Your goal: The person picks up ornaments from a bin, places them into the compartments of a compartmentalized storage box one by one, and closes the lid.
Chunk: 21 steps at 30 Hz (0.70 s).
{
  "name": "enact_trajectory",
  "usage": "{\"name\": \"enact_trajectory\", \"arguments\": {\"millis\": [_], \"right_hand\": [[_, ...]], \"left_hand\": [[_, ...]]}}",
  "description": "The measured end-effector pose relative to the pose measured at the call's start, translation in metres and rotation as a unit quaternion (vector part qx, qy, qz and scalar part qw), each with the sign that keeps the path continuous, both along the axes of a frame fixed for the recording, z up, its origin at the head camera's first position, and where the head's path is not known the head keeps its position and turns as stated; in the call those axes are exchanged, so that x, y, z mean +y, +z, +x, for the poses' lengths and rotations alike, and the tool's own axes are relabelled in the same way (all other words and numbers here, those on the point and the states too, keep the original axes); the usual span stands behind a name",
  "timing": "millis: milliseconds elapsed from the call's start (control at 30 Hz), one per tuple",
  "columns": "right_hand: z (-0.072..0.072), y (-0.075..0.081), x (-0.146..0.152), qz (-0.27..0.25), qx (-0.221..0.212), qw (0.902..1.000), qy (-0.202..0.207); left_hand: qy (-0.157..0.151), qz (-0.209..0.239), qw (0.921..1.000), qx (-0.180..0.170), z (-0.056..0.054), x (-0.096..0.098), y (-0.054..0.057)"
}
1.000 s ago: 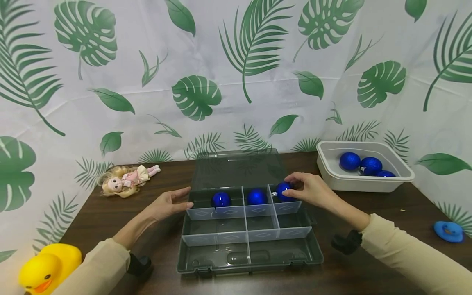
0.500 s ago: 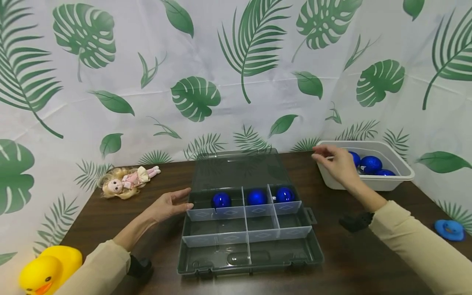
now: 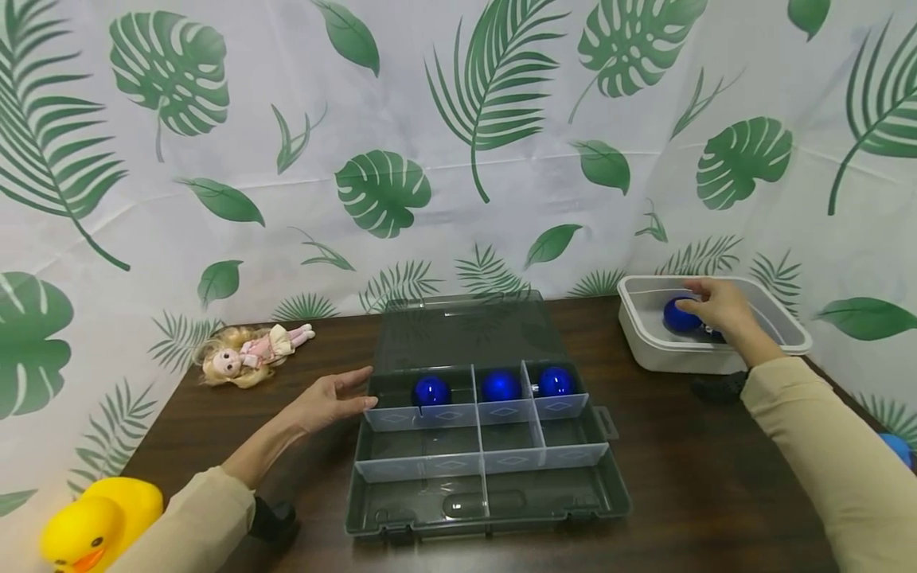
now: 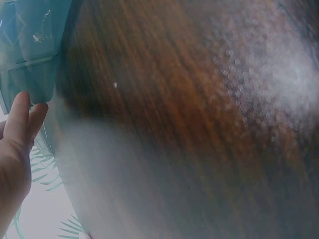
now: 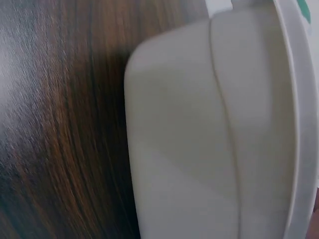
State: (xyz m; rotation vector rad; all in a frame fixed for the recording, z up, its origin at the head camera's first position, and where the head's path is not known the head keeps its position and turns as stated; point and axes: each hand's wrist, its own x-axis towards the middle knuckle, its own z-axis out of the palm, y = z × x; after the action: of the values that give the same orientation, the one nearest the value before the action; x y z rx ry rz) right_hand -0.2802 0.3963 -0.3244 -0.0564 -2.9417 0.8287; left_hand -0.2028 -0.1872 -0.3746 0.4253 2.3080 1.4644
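In the head view, a clear grey divider box (image 3: pixel 401 505) lies open on the table. Its back row holds three blue Christmas baubles, a left one (image 3: pixel 432 391), a middle one (image 3: pixel 501 387) and a right one (image 3: pixel 556 382). My left hand (image 3: pixel 322 400) is at the box's left side, fingers extended, fingertips at its edge. Over the white tub (image 3: pixel 645 350) at the back right is my right hand (image 3: pixel 723 309), thumb and forefinger apart beside a blue bauble (image 3: pixel 680 316). Whether they touch it cannot be told. That hand mostly hides the other baubles there.
A doll (image 3: pixel 254 356) lies at the back left. The yellow rubber duck (image 3: pixel 103 521) is at the front left, beside my left sleeve. Part of a blue toy duck (image 3: pixel 897 450) shows at the right edge. Behind the table hangs a leaf-patterned cloth (image 3: pixel 286 215).
My right hand let go of the right bauble in the box's back row, then moved right and over the white tub. My left hand stays at the box's edge.
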Motion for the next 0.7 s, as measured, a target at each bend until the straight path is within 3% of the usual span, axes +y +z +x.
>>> {"name": "enact_trajectory", "arguments": {"millis": [400,700], "right_hand": [[-0.0036,-0.0059,0.0035,0.035,-0.017,0.9992,0.001],[-0.0068,-0.0063,0.0012,0.067,-0.027,0.9954,0.063]], "left_hand": [[0.002,0.001,1.0000,-0.006,-0.0007,-0.0011,-0.0017],[0.000,0.006,1.0000,-0.007,-0.0011,-0.0007,-0.0008]]}}
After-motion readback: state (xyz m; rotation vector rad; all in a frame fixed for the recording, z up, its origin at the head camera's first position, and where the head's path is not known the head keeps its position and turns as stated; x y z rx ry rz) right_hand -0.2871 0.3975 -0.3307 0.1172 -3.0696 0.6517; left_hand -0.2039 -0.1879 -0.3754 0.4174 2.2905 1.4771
